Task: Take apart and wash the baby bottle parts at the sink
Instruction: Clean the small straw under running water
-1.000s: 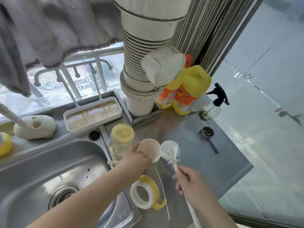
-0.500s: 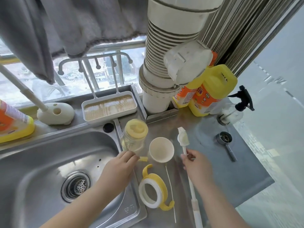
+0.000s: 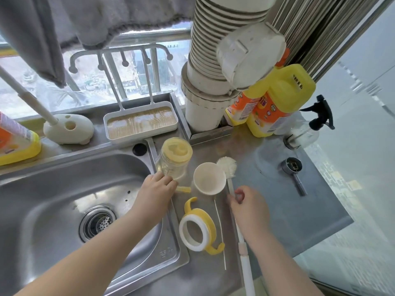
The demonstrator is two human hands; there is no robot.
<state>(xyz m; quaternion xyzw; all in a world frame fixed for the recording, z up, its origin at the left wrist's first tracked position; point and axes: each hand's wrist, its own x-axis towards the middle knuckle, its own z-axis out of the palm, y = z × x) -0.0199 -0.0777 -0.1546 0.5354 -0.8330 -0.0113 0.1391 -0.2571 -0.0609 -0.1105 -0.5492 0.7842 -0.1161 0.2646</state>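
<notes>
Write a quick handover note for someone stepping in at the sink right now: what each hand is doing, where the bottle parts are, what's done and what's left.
Left hand: pinching a small yellow straw piece at the foot of the bottle.
Right hand: gripping the bottle brush handle, bristles up by the white cap.
Parts: bottle stands at the sink edge; cap, yellow handle ring and thin white straw lie on the counter.
Done: bottle taken apart.
Left: no water seen running; wash each part.
</notes>
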